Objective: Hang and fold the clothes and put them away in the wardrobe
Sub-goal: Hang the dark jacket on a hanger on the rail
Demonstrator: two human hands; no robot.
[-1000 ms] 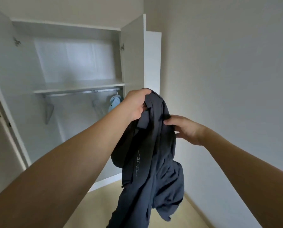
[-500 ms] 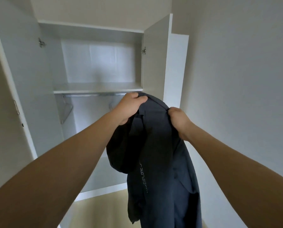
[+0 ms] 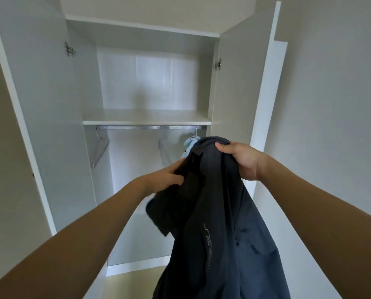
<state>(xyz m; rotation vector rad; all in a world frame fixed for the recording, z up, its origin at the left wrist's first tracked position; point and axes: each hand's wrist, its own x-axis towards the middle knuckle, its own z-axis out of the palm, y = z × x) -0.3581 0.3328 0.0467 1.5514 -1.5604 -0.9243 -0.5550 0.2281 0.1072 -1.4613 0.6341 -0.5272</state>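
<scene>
Since a second back, my hands swapped places on the dark garment (image 3: 221, 223).

My right hand (image 3: 243, 161) gripped its top, the left hand (image 3: 166, 180) pinched a lower fold, before the open wardrobe (image 3: 146, 120). Sorting it for hanging; next I'd need a hanger (image 3: 164, 151), probably bare, from the rail (image 3: 145, 127).

A dark navy garment (image 3: 221, 212) with a line of small pale lettering hangs bunched and crumpled before the open white wardrobe (image 3: 145, 120), where a light blue garment (image 3: 189, 145) hangs on the rail.
</scene>
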